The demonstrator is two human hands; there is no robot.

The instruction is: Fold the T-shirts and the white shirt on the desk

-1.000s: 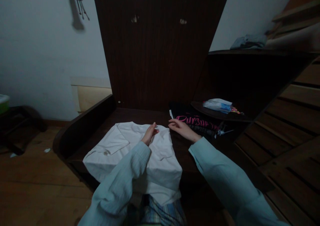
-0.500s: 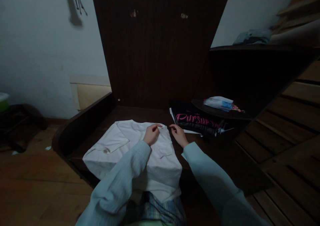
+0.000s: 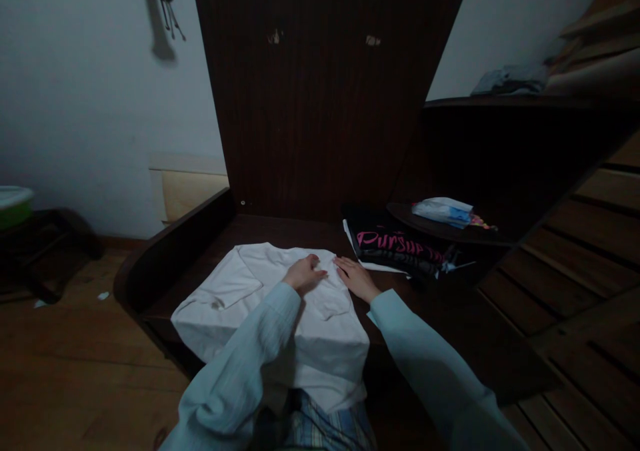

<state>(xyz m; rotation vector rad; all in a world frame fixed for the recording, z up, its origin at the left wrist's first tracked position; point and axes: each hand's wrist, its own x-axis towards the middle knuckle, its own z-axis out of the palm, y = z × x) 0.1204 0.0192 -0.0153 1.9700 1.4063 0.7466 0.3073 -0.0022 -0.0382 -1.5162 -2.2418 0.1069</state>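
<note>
A white shirt (image 3: 280,319) lies spread on the dark wooden desktop, its near end hanging over the front edge. One sleeve is folded inward on the left and another fold lies on the right. My left hand (image 3: 304,275) rests on the upper part of the shirt, thumb and fingers apart, with no cloth visibly gripped. Beside it my right hand (image 3: 357,278) lies with fingers stretched out, their tips touching the shirt's right edge. Both forearms wear light blue sleeves.
Folded dark clothing (image 3: 395,241) with pink lettering sits at the right, partly under a small shelf (image 3: 405,216) bearing a blue and white packet (image 3: 443,211). A raised side board (image 3: 170,238) borders the left. A tall dark panel (image 3: 320,124) stands behind.
My right hand has moved left onto the shirt's edge, and its curled fingers have straightened. My left hand has lowered slightly and its thumb and fingers have spread. The view has shifted a little.
</note>
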